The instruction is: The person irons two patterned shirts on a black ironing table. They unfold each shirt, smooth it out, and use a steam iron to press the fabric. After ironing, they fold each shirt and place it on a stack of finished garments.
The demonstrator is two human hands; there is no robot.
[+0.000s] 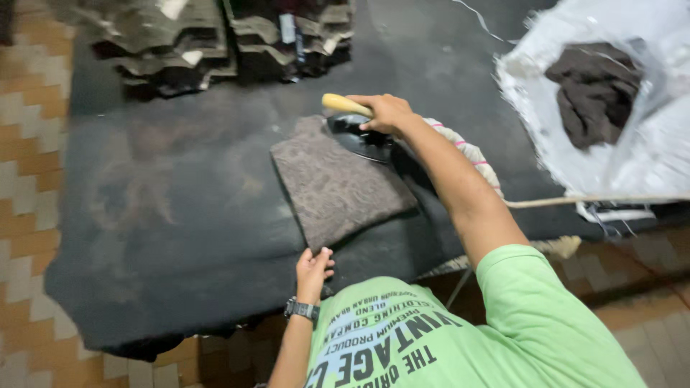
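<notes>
My right hand [387, 113] grips the iron [357, 135] on the cloth [338, 185]; left hand [313, 269], fingers spread, pins the cloth's near edge flat.

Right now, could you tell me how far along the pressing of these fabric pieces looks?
Done, it seems: folded stacks lie at the far edge of the dark padded table. In hand: the right hand grips the iron on the far corner of a grey-brown patterned piece, while the left hand pins its near corner. Left: dark cloth sits in the white sack.
</notes>
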